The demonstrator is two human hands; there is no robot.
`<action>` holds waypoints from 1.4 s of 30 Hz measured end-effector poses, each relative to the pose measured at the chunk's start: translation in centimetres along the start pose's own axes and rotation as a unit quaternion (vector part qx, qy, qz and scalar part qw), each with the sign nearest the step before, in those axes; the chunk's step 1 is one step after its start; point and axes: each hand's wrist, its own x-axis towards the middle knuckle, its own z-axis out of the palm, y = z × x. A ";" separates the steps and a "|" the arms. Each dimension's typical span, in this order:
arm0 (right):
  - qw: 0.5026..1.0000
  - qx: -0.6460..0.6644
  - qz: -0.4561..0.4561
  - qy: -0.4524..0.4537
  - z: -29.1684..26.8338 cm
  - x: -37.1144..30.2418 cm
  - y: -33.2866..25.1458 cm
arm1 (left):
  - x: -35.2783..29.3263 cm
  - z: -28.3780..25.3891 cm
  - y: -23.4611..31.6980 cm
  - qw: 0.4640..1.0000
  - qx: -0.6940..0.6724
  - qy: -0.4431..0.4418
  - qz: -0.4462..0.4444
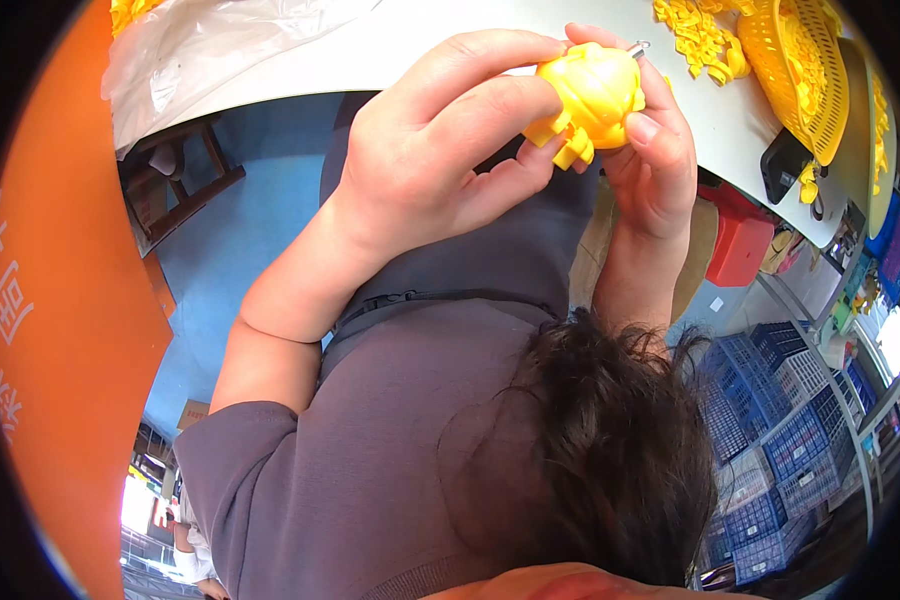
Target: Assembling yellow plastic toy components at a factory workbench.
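A glossy yellow plastic toy piece [592,92], rounded with short stubs along its lower side, is held up near the table's front edge. My left hand [440,140] grips it from the left, with fingers over its upper and left sides and the thumb beneath. On the other side, my right hand [660,150] supports it, thumb on the near face and other fingers partly hidden behind. By the right fingertips, a small metal piece with a loop [639,48] sticks out at the toy's upper right. Whether it is fixed to the toy, I cannot tell.
On the white table [370,62] lie a clear plastic bag [210,55] and loose yellow pieces [705,42]. A yellow basket [832,110] and a black phone-like object [782,165] are at right. Below are a red stool [740,240] and blue crates [770,430]; an orange panel [70,240] stands left.
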 end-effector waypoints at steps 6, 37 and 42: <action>0.995 -0.008 0.007 0.103 0.6 -0.1 0.4 | 0.0 0.2 -0.2 1.000 0.003 -0.007 0.008; 0.986 -0.030 -0.129 0.105 -0.4 -1.8 3.3 | 0.3 -0.3 1.7 0.995 0.055 -0.052 0.068; 0.984 0.004 -0.158 0.085 0.9 -0.7 2.8 | -0.1 0.2 2.0 0.995 0.070 -0.028 0.068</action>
